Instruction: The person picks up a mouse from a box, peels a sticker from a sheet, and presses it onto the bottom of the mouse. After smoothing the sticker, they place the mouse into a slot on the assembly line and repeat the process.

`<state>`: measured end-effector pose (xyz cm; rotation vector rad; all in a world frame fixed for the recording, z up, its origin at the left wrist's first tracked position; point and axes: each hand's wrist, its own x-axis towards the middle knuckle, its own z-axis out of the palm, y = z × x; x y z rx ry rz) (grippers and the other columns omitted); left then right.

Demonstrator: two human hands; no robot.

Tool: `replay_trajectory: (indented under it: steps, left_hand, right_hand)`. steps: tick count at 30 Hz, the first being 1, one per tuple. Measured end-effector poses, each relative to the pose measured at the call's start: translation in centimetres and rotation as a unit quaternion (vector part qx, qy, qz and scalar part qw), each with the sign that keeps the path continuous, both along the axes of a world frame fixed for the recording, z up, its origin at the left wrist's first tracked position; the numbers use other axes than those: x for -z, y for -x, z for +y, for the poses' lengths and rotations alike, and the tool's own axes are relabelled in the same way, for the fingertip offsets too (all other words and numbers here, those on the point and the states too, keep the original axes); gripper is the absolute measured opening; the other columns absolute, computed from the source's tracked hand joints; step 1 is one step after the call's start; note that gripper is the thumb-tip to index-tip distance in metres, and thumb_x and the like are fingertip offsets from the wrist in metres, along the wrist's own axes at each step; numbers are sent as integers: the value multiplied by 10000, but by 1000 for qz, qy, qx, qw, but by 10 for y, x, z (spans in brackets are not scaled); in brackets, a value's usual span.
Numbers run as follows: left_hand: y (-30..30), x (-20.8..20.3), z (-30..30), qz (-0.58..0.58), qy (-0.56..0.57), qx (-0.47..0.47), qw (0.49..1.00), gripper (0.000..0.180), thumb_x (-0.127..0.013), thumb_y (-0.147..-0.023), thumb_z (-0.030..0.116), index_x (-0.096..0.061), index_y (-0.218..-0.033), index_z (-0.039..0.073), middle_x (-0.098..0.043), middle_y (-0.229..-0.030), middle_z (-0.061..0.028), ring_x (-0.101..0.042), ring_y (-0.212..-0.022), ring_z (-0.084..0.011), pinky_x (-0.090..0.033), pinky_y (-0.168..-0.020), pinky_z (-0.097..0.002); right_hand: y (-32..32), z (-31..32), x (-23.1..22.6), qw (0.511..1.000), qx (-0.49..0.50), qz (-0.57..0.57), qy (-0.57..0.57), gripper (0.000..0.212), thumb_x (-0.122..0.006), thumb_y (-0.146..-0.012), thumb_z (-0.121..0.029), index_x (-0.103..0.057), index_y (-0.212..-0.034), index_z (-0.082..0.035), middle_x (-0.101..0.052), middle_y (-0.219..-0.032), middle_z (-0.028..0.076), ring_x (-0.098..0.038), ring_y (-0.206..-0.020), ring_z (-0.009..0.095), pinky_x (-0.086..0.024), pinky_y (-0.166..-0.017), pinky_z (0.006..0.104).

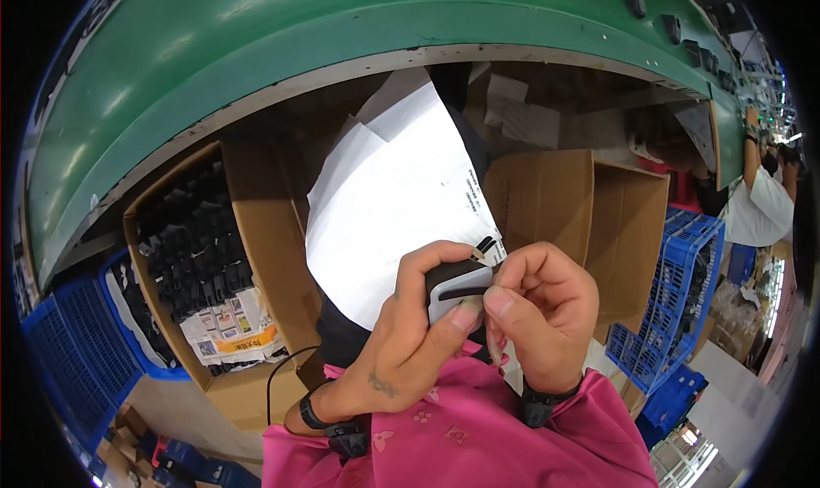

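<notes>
My left hand (406, 347) is closed round a small black and grey plastic housing (461, 290), with a dark curved slot along its grey face. The thumb presses on the grey face and the index finger curls over the black top. Beside that fingertip a short dark pointed piece (484, 246) sticks out; its kind is unclear. My right hand (547, 317) is closed in a pinch at the housing's right edge. Whatever lies between those fingertips is hidden. Under the hands, large white sheets of paper (384, 206) are spread over my lap.
On the left, a cardboard box (265, 232) holds many black parts and printed paper, near a blue crate (81, 343). To the right stand an open cardboard box (628, 232) and blue crates (666, 292). Black parts (632, 0) lie on the green bench (342, 27). Another person (760, 206) is far right.
</notes>
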<state>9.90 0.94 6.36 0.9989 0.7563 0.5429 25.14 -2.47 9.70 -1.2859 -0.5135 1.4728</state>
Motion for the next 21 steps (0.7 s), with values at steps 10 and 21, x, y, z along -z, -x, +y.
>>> replay_trajectory:
  steps: [10,21]
  left_hand:
    - [-3,-1,0,4,-14,-5,1000,414,-460,-960,137,-275,-1314,26,-555,-1047,-133,-530,-808,-144,-452,-724,-275]
    - [-5,-3,-5,65,-46,-22,997,427,-489,-921,94,-311,-1295,-10,-565,-1041,-178,-583,-866,-222,-467,-799,-325]
  right_hand:
    - [-2,-1,4,1000,-2,-2,-7,80,-578,-861,43,-524,-920,52,-602,-790,58,-538,-627,35,-427,-541,174]
    - [6,2,6,997,26,-79,0,105,-608,-834,23,-504,-845,29,-592,-699,67,-527,-518,59,-433,-455,186]
